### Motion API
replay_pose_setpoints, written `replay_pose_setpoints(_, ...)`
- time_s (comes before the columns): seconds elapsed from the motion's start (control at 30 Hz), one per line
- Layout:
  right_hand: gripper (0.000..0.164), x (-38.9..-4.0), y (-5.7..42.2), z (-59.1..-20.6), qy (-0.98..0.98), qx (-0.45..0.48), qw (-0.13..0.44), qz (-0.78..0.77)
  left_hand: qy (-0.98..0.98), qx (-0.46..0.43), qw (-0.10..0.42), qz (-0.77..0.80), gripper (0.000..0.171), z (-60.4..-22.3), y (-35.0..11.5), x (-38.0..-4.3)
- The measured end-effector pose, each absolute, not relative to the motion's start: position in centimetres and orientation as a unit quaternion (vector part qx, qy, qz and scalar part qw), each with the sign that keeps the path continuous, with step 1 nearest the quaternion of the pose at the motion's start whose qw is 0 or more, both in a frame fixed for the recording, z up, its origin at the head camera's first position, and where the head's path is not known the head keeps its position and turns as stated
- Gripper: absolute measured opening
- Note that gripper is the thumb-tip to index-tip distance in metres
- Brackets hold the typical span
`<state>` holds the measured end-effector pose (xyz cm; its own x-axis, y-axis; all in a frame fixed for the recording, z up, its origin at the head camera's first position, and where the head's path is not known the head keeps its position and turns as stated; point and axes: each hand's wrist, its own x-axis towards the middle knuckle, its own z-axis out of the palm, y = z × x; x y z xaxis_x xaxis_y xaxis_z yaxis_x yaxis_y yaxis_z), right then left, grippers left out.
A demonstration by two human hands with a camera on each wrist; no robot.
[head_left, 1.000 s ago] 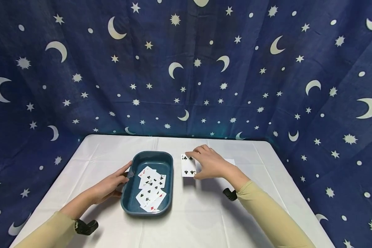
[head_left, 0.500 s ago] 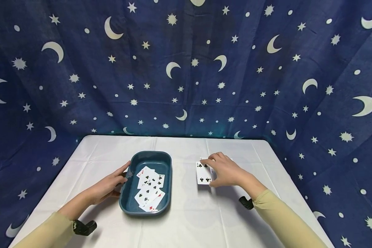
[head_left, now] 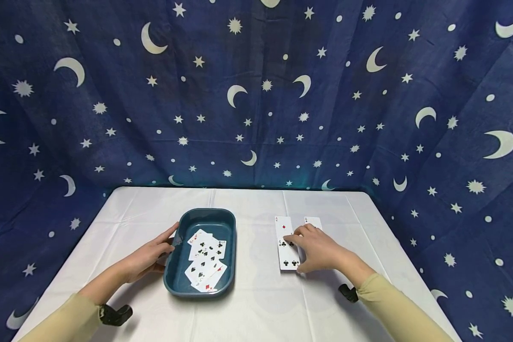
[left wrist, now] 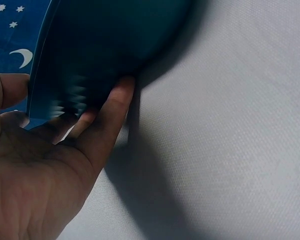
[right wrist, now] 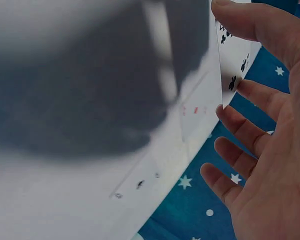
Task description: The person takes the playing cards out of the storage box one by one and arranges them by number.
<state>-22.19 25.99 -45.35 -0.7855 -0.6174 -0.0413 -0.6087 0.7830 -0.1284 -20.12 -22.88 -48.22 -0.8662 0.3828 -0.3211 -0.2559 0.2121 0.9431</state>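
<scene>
My left hand [head_left: 151, 256] is at the left side of a dark teal dish [head_left: 232, 251]. In the left wrist view its fingers [left wrist: 112, 107] lie against the outer wall and its thumb is at the rim. Several face-up playing cards [head_left: 206, 259] overlap inside the dish. My right hand [head_left: 325, 247] pinches a four of clubs playing card [head_left: 287, 256] by its edges. That card overlaps the lower part of an ace of diamonds [head_left: 283, 224] in the head view. A second black-suited ace [head_left: 312, 220] lies to the right, partly behind my hand.
A white cloth covers the table [head_left: 252, 304]. Behind and beside it hangs a dark blue curtain [head_left: 265, 95] with moons and stars. Dark wrist devices [head_left: 116, 315] sit at both wrists.
My right hand has moved right and toward me with the four of clubs. The ace of diamonds and the other ace now show behind it. My left hand keeps its place.
</scene>
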Motion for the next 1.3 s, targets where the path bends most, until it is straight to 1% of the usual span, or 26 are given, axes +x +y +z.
replay_pose_setpoints(0.13, 0.084, -21.7, 26.3, -46.0, 0.944, -0.322, 0.052, -0.055, 0.736, 0.046, 0.254, 0.626, 0.076, -48.3, -22.9, -20.1)
replay_pose_setpoints(0.37, 0.083, -21.2, 26.5, -46.8, 0.941, -0.33, 0.054, -0.059, 0.735, 0.045, 0.255, 0.626, 0.075, -48.2, -22.8, -20.1)
replay_pose_setpoints(1.3, 0.081, -21.5, 26.6, -47.8, 0.94, -0.329, 0.07, -0.047, 0.744, 0.03, 0.256, 0.617, 0.075, -48.1, -22.8, -20.0)
